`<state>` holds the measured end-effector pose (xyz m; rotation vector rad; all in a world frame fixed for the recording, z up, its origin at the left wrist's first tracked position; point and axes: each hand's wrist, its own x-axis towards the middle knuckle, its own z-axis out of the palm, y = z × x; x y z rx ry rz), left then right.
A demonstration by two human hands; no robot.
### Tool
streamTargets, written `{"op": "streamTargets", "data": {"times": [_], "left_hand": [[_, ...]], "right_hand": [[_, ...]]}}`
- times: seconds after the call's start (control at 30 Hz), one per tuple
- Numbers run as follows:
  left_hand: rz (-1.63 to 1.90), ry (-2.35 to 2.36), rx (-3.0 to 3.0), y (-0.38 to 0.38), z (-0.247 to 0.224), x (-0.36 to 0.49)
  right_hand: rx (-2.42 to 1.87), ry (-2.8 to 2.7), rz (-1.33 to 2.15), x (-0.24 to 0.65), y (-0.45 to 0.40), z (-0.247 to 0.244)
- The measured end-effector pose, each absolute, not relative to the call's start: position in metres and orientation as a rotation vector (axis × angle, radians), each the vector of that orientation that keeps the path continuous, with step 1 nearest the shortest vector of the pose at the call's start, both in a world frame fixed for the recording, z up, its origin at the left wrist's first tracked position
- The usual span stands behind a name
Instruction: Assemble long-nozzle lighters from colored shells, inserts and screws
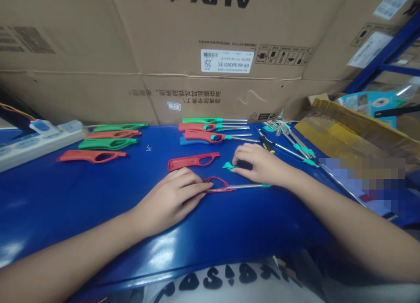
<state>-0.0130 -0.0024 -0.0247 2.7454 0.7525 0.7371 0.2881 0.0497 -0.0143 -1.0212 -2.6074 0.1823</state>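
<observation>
My left hand (pixel 175 195) is closed on one half of a red lighter casing (pixel 220 180), which lies low over the table with its looped end to the right. A metal lighter tube (pixel 247 186) with a teal collar extends rightward from that casing. My right hand (pixel 260 163) is curled just above the tube, and its thumb and forefinger pinch a small teal trigger piece (pixel 228 166). The matching red casing half (pixel 193 160) rests hollow side up beyond my left hand. My left palm covers the rear of the held casing.
Green and orange casings (pixel 95 156) lie at left beside a white power strip (pixel 39 143). Several lighters with tubes (pixel 213 128) are at the back, before a cardboard box (pixel 164 93). Yellow-handled pliers (pixel 267 143), loose tubes (pixel 297 143) and a taped carton (pixel 328 128) are at right.
</observation>
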Motion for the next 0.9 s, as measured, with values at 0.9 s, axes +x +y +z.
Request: {"op": "streamTargets", "data": {"times": [0.9], "left_hand": [[0.818, 0.962, 2.433, -0.006, -0.024, -0.004]], "right_hand": [[-0.988, -2.591, 0.349, 0.249, 0.007, -0.012]]}}
